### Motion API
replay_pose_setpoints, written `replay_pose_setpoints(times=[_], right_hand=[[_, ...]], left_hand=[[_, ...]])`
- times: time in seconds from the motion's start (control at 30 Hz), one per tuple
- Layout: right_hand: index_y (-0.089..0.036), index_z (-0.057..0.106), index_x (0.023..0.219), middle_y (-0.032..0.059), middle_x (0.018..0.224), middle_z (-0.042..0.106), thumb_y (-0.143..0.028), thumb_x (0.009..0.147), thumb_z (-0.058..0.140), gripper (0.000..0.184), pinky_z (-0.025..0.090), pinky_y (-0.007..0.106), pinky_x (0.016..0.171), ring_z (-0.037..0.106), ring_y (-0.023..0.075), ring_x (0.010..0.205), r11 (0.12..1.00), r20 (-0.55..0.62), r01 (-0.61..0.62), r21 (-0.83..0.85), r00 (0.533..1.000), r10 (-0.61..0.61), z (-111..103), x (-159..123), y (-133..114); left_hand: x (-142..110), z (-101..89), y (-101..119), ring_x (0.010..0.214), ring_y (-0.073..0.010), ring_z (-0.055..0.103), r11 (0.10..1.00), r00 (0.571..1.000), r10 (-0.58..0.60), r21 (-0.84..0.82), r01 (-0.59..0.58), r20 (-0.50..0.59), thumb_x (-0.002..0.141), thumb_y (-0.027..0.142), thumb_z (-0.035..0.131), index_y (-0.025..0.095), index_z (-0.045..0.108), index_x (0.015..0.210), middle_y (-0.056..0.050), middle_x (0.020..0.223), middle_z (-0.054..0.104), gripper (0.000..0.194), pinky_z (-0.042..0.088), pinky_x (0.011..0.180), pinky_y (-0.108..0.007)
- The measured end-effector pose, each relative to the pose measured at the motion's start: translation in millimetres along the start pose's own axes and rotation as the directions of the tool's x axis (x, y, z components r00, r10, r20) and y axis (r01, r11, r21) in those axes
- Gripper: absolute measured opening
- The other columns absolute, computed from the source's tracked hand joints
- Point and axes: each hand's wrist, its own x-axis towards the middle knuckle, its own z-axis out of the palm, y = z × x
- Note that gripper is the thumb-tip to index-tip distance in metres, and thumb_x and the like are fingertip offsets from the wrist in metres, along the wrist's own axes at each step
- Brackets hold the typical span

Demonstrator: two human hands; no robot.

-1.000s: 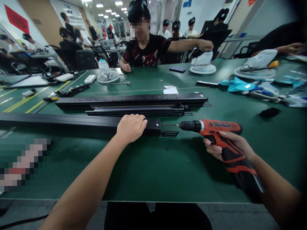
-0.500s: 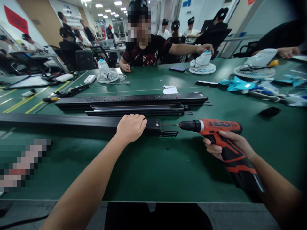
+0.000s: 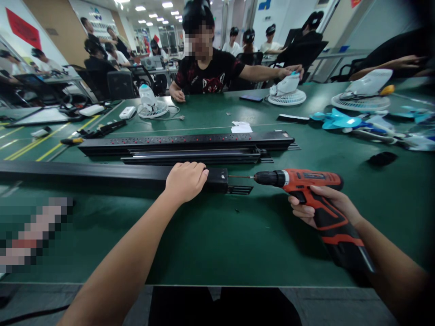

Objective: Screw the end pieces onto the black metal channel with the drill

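A long black bar (image 3: 142, 174) with a rectangular cross-section lies across the green table in front of me. My left hand (image 3: 186, 183) is wrapped over it near its right end. In my right hand (image 3: 326, 203) is a red and black cordless drill (image 3: 312, 180), gripped by its handle with fingers near the trigger. The drill points left, and its long thin bit (image 3: 241, 177) meets the bar's end face. Just below the bit, a dark slotted bracket (image 3: 239, 189) sticks out from the bar. A small dark piece (image 3: 237, 210) lies on the table nearby.
Behind the bar lie a long power strip (image 3: 183, 139) and several black rails (image 3: 193, 156). Farther back are white fans (image 3: 287, 96) and a co-worker's hand (image 3: 292, 71) on one. Blue and white parts (image 3: 356, 122) and a black fuzzy piece (image 3: 382, 158) are at right.
My hands, the drill and the bar look the same as before. Across the table, the co-worker's head and the hand at the fan have shifted slightly.
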Motion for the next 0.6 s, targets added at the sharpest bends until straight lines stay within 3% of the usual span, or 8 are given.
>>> replay_pose_setpoints(times=[0.6], right_hand=[[-0.022,0.054,0.085,-0.0014,0.058,0.046,-0.057,0.071,0.041,0.039,0.037,0.023,0.042,0.035,0.0106,0.052,1.0,-0.017,-0.006,0.003,1.0,0.006,-1.7,0.4,0.2]], left_hand=[[0.2,1.6,-0.6,0.094,-0.027,0.069,1.0,1.0,0.006,0.004,-0.006,-0.021,0.109,0.035,0.03,0.018,0.07,0.111,-0.007,0.1,0.076,0.044,0.046,0.086,-0.044]])
